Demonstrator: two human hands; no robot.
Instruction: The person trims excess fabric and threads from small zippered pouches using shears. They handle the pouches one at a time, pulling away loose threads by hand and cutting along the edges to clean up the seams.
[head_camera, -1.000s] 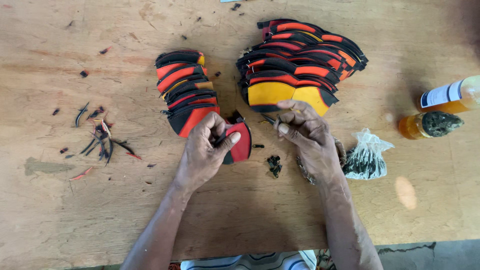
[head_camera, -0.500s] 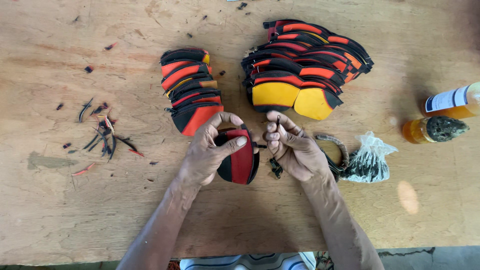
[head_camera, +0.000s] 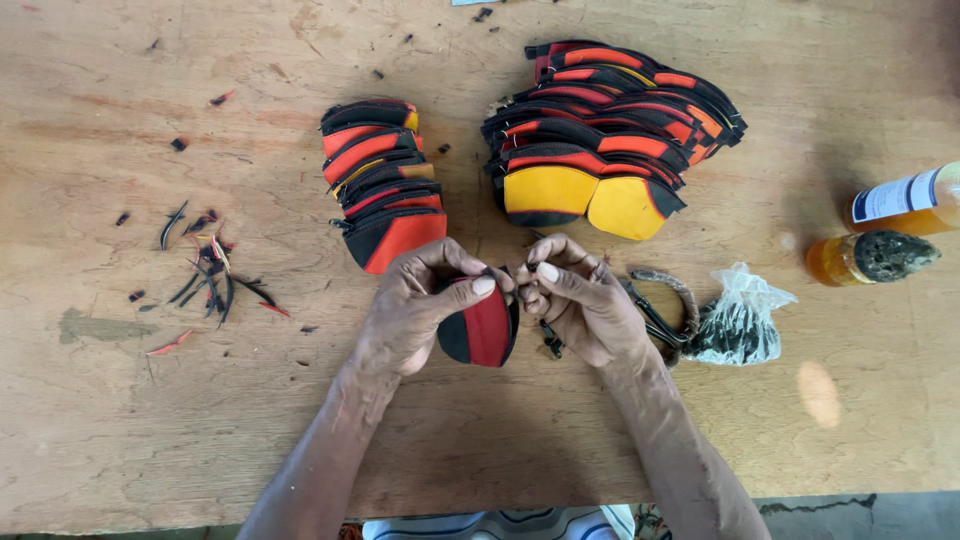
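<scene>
Red-and-black fabric piece (head_camera: 482, 330), curved like a half-moon, held up just above the tabletop (head_camera: 120, 430) between both hands, near the front edge and below the two stacks. Left hand (head_camera: 415, 315) closed around its left side, thumb pressed over the top edge. Right hand (head_camera: 578, 305) pinched shut at the piece's upper corner, fingertips bunched on something small and dark there; too small to say whether thread, a tab or a zip end. Seems to be the fitting or trimming of that corner, mid-step, not yet finished. Next move, by the look of it, calls for a steady hold from the left and a fine, precise pull or tuck from the right at the same corner.

Just right of the right hand, a dark looped tool (head_camera: 665, 300), likely snips, and a small clear bag of dark bits (head_camera: 738, 322). Above, a small stack of like pieces (head_camera: 385, 185) and a larger fanned stack (head_camera: 610, 130) fronted by two yellow ones. Far right, two amber bottles (head_camera: 890, 230). Well off to the left, scattered offcuts (head_camera: 205, 270).
</scene>
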